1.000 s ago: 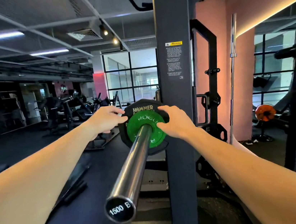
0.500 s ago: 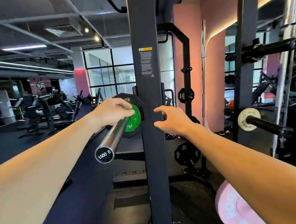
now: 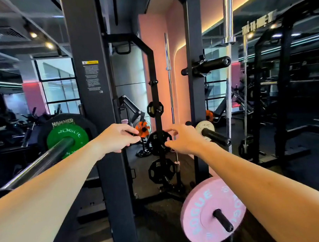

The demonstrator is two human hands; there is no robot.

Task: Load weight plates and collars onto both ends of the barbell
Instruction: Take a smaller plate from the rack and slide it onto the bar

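Here, barbell [image 3: 44, 161] noted left of the rack upright [image 3: 102, 128], long axis running from the lower-left foreground up and away toward that upright; near end cut off behind the left forearm at the lower left. Green plate [image 3: 67, 140] seated on the sleeve, face toward the camera, lettering "ROGUE" legible; black plate [image 3: 63, 121] directly behind it, marked "HAMMER", right edge hidden by the upright. No collar discernible on the sleeve outboard of the green plate.

Left hand [image 3: 116, 137] in front of the upright's right edge, fingers curled, tips close to an orange collar [image 3: 143, 128] just right of the upright; contact with the collar not determinable, fingertips overlapping it in view. Collar's mounting hidden behind the fingers and a small stand beneath it.

Right hand [image 3: 183, 138] further right of the upright, fingers loosely spread and bent, holding nothing, apart from the left hand. Dark plates [image 3: 158, 141] on a storage post behind both hands, partly covered by the right fingers; lettering too small to read.

White plate [image 3: 204, 128] on a black peg, right of the upright and just beyond the right hand. Pink plate [image 3: 213, 209] lower right of the upright, on its own peg, marked "ROGUE", right edge hidden by the right forearm. Warning label on the upright blurred, text unreadable.
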